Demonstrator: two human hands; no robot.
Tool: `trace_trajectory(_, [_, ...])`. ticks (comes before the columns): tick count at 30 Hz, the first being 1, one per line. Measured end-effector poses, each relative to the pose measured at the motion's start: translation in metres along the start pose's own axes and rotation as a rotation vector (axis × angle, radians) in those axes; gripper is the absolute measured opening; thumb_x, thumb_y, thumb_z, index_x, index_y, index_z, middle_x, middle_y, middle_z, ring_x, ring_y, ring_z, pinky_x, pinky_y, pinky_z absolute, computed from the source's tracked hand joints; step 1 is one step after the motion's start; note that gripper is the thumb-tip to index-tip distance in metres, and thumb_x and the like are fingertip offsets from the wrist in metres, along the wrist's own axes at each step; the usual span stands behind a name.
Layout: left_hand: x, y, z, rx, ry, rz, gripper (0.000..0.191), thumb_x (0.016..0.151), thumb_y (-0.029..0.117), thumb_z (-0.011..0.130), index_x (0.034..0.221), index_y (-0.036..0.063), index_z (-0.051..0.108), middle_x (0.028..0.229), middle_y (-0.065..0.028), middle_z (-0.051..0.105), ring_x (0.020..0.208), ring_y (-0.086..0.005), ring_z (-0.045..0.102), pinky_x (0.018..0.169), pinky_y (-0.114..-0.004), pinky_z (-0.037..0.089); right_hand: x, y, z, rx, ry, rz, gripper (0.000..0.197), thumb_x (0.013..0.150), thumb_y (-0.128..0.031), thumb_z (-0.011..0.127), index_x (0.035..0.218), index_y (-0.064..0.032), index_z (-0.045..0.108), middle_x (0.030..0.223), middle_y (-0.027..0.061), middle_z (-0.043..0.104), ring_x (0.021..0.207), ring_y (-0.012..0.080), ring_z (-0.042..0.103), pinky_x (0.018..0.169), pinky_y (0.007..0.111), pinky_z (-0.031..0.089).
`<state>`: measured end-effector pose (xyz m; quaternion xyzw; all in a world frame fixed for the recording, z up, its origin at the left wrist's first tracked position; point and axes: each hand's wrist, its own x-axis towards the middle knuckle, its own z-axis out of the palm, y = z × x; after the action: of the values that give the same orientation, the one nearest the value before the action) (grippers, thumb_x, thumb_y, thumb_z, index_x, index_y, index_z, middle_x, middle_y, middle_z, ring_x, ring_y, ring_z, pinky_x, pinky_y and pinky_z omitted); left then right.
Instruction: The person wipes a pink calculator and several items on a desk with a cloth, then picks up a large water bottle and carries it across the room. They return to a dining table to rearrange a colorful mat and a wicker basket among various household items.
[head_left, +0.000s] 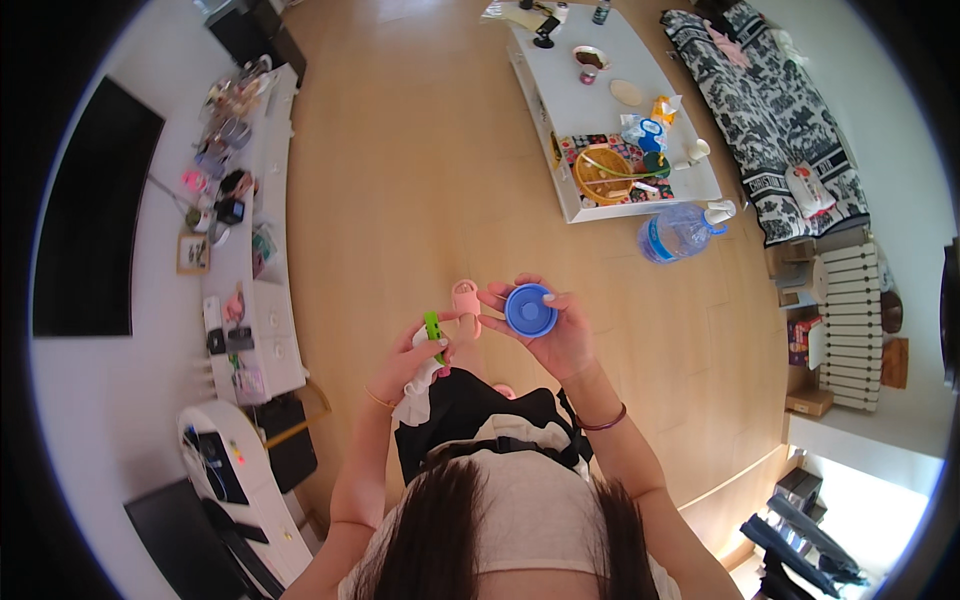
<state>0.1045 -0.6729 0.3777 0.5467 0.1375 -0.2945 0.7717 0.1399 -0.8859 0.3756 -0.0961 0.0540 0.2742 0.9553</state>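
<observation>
My right hand (564, 330) grips a round blue lid (531, 309), its ringed face turned up towards me with a raised knob in the middle. In my left hand (409, 358) are a narrow bright green object (433, 328) with dark marks and a crumpled white tissue or cloth (415, 399) that hangs below the fingers. A small pink bit shows under the green piece; what it belongs to is hidden. The two hands are close together in front of my body, apart from each other. Below them a pink slipper (466, 298) is on my foot.
Ahead to the right stands a white coffee table (637, 45) with a wicker basket (592, 184), wipes packs and a bowl. A large water bottle (675, 234) is on the wooden floor by its corner. A crowded white cabinet (274, 187) lines the left wall, a patterned sofa (772, 97) the right.
</observation>
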Motion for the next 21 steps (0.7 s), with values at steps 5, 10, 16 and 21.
trace_trajectory(5, [0.068, 0.062, -0.017, 0.005, -0.048, -0.037, 0.042, 0.079, 0.010, 0.047, 0.119, 0.0011, 0.042, 0.070, -0.0036, 0.051, 0.052, -0.0089, 0.049, 0.041, -0.017, 0.036, 0.056, -0.026, 0.006, -0.287, 0.089, -0.178, 0.029, 0.076, -0.006, 0.043, 0.104, -0.0003, 0.041, 0.116, 0.0266, 0.045, 0.115, 0.0423, 0.039, 0.097, 0.054, 0.032])
trace_trajectory(10, [0.136, 0.127, -0.030, 0.161, -0.118, -0.062, 0.040, 0.079, 0.010, 0.048, 0.118, 0.0020, 0.045, 0.065, -0.0027, 0.050, 0.054, -0.0091, 0.049, 0.044, -0.019, 0.038, 0.110, -0.053, 0.019, -0.263, 0.111, -0.269, 0.031, 0.074, -0.001, 0.044, 0.105, -0.0020, 0.041, 0.115, 0.0243, 0.047, 0.115, 0.0403, 0.040, 0.097, 0.052, 0.033])
trace_trajectory(16, [0.195, 0.175, -0.036, 0.196, -0.240, -0.133, 0.037, 0.080, 0.006, 0.049, 0.117, 0.0040, 0.046, 0.071, -0.0033, 0.052, 0.065, -0.0091, 0.050, 0.056, -0.023, 0.044, 0.165, -0.082, 0.024, -0.220, 0.118, -0.299, 0.031, 0.077, -0.013, 0.043, 0.106, -0.0022, 0.041, 0.114, 0.0239, 0.047, 0.115, 0.0407, 0.039, 0.097, 0.053, 0.031])
trace_trajectory(21, [0.233, 0.187, -0.023, 0.193, -0.223, -0.140, 0.037, 0.080, 0.006, 0.048, 0.117, 0.0027, 0.045, 0.070, -0.0034, 0.051, 0.063, -0.0097, 0.049, 0.055, -0.023, 0.044, 0.203, -0.113, 0.003, -0.215, 0.138, -0.286, 0.034, 0.083, -0.032, 0.035, 0.100, -0.0042, 0.045, 0.108, 0.0192, 0.051, 0.098, 0.0338, 0.051, 0.077, 0.042, 0.044])
